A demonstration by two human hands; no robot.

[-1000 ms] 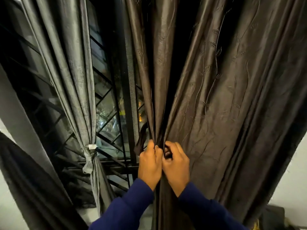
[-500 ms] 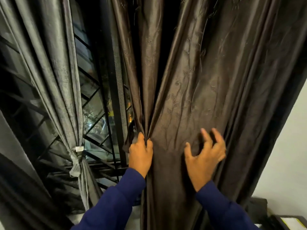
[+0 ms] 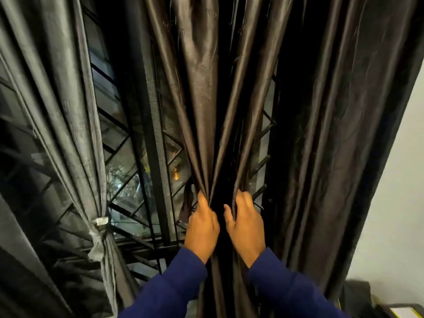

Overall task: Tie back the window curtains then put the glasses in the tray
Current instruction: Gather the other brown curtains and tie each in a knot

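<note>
both hands, left grip and right grip, pinch gathered folds of the brown curtain.

The window with its black diamond-pattern grille carries the curtains. A grey curtain hangs at the left, cinched by a pale tie. A dark brown curtain hangs at the right, its folds bunched low against the grille
</note>
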